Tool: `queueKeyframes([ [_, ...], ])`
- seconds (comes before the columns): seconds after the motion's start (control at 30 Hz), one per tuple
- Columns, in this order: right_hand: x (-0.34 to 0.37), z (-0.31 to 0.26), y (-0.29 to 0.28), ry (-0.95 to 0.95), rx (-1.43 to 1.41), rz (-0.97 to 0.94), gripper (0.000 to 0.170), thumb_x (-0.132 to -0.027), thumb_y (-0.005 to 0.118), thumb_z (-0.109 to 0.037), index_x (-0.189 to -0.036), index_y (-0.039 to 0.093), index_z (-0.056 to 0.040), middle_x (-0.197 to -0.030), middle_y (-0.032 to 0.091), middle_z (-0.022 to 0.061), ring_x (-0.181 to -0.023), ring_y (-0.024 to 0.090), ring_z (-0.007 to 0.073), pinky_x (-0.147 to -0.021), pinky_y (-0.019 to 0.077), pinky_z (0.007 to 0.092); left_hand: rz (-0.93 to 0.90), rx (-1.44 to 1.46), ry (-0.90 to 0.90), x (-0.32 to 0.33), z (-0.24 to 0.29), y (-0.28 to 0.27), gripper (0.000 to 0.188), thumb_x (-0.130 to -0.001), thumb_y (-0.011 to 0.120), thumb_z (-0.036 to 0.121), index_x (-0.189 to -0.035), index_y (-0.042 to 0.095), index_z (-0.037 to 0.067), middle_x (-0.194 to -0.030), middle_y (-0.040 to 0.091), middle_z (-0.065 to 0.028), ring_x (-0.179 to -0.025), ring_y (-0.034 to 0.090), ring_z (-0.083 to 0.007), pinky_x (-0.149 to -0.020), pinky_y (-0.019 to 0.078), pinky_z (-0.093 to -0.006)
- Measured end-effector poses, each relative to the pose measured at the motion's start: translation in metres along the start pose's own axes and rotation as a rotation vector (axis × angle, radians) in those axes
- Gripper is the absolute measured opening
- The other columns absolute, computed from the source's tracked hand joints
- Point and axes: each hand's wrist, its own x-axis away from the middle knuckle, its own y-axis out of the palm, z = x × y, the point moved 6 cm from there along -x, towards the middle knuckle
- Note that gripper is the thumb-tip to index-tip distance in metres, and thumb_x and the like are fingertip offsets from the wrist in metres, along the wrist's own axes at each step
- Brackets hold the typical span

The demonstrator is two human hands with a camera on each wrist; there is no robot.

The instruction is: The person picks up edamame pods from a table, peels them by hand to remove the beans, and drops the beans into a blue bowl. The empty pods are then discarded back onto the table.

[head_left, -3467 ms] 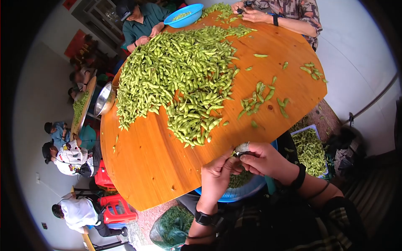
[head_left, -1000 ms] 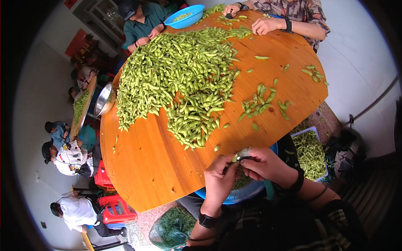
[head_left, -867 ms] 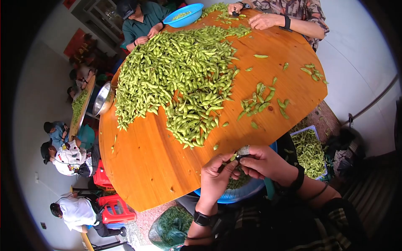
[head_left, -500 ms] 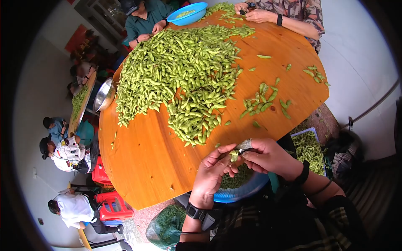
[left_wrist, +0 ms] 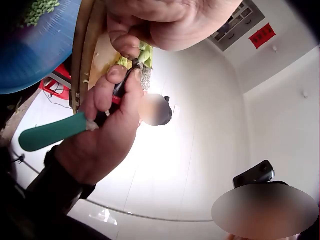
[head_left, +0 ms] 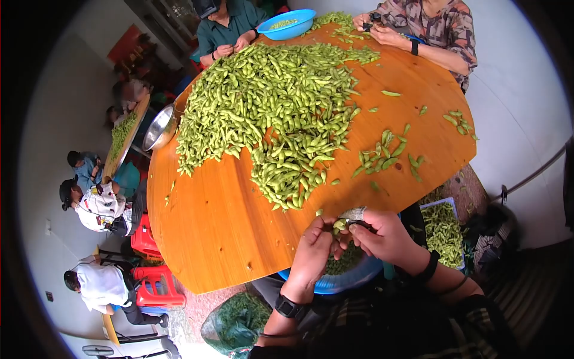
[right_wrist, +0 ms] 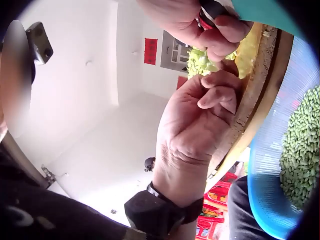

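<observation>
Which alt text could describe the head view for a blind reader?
A person's left hand pinches a green pod while the right hand holds a dark tool to it, over a blue basin. Beyond, a wooden table bears a large heap of pods; two people are opposite.

Glossy wood, bright metal, ribbed plastic

The table [head_left: 215, 233] is wood, grained and knotted, its top smooth and softly glossy, its edge rougher. A metal bowl [head_left: 159, 127] shines beside it. Of 2 blue plastic vessels, the small basin [head_left: 290, 32] looks smooth, the large basin [right_wrist: 262, 165] finely ribbed and translucent. The red stool [head_left: 160, 288] is smooth plastic. The green handle [left_wrist: 52, 131] looks like matt plastic; the pods [head_left: 269, 102] have bumpy skins.
</observation>
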Motion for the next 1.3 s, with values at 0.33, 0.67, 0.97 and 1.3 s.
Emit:
queueKeyframes([
  [0.33,0.004,-0.002,0.006,-0.146,0.027,0.035,0.014,-0.094,0.055,-0.006,-0.105,0.063,-0.0002,-0.066,0.059,0.0001,-0.053,0.051,0.0041,-0.049,0.0417,0.0225,0.089,-0.391,0.261,0.012,-0.002,0.001,0.010,-0.101,0.046,0.009,-0.109,0.051,0.005,-0.078,0.053,-0.0005,-0.063,0.047,-0.0068,-0.055,0.0391,-0.0221],
  [0.67,-0.032,0.025,-0.104,-0.013,-0.079,0.399,0.014,-0.099,0.048,-0.010,-0.104,0.058,-0.0014,-0.067,0.056,0.0002,-0.047,0.046,0.0037,-0.043,0.0373,0.0208,0.016,-1.112,0.545,0.048,0.051,0.014,0.015,-0.087,0.063,0.003,-0.101,0.066,0.005,-0.088,0.064,-0.0117,-0.070,0.064,-0.0293,-0.062,0.0503,-0.0355],
  [0.97,-0.026,0.018,-0.100,-0.008,-0.019,0.376,0.014,-0.099,0.050,-0.011,-0.105,0.058,-0.0013,-0.066,0.055,0.0009,-0.048,0.047,0.0049,-0.043,0.0372,0.0224,0.243,-1.318,0.523,0.004,0.045,0.007,0.007,-0.083,0.068,0.008,-0.089,0.065,0.005,-0.082,0.062,-0.0133,-0.067,0.064,-0.0331,-0.060,0.0514,-0.0390],
  [1.3,-0.027,0.023,-0.103,-0.044,0.015,0.314,0.015,-0.097,0.049,-0.009,-0.105,0.059,-0.0013,-0.067,0.057,0.0014,-0.049,0.050,0.0060,-0.045,0.0399,0.0225,0.457,-1.539,0.632,-0.071,0.082,0.001,0.008,-0.085,0.063,0.009,-0.091,0.061,0.003,-0.094,0.060,-0.0179,-0.071,0.064,-0.0390,-0.061,0.0547,-0.0468],
])
